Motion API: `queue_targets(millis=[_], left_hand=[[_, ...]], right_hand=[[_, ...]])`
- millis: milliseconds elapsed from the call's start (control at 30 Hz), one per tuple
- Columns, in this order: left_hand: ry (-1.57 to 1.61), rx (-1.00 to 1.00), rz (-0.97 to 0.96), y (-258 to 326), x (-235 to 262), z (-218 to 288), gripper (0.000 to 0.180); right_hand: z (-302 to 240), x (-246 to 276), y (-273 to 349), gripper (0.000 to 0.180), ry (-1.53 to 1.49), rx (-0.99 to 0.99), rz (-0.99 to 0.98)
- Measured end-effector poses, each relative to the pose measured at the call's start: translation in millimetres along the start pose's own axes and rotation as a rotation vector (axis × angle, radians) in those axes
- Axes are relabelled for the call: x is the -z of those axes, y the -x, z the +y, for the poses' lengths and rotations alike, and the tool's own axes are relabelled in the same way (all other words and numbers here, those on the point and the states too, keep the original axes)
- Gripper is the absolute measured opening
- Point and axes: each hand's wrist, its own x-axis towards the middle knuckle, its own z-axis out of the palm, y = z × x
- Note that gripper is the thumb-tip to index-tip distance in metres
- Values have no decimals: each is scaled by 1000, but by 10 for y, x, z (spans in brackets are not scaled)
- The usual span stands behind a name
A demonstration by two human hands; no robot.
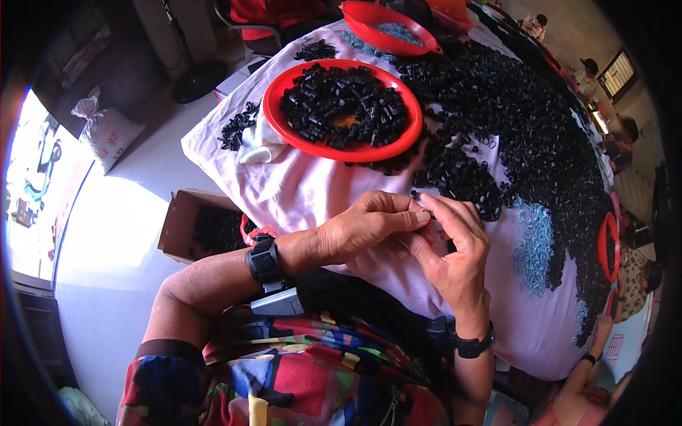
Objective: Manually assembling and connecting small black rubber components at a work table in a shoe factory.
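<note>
In the head view, the left hand and the right hand meet fingertip to fingertip just above the near edge of the tabletop, which is draped in a pale pink cloth. The left grip is pressed together, thumb against forefinger, pinching a small black part; the right grip closes on the same part from the other side, though the piece is so small and so covered by fingers that its shape cannot be made out. Directly beyond the grip lies a wide heap of loose black parts, and further beyond, to the left of the grip, a red dish piled with more of them. To the right of the grip sits a patch of small pale blue pieces. Below and left of the grip, off the tabletop, a cardboard box stands on the floor. The likeliest slip, I judge, is the tiny part squirting out of the pinch if the two grips press unevenly; it would drop into the person's lap or roll into the heap and be lost among identical pieces. A forearm sweeping sideways could also drag heap pieces over the cloth's edge.
</note>
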Motion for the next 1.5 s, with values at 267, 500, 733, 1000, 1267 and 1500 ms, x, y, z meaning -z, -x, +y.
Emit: queue_targets(millis=[267,500,733,1000,1267,1500], left_hand=[[30,59,-44,18,-20,49,37],[56,86,-105,21,-33,14,40],[66,93,-65,53,-63,8,39],[246,74,-75,38,-84,47,38],[234,98,-80,20,35,20,28],[93,16,30,1,-10,-59,28]], right_hand=[[68,57,-12,44,84,102,-10],[102,44,18,41,53,103,-26],[139,3,14,38,61,200,-19],[142,22,3,37,72,205,50],[75,67,-44,44,75,192,47],[32,79,-22,49,133,167,-16]])
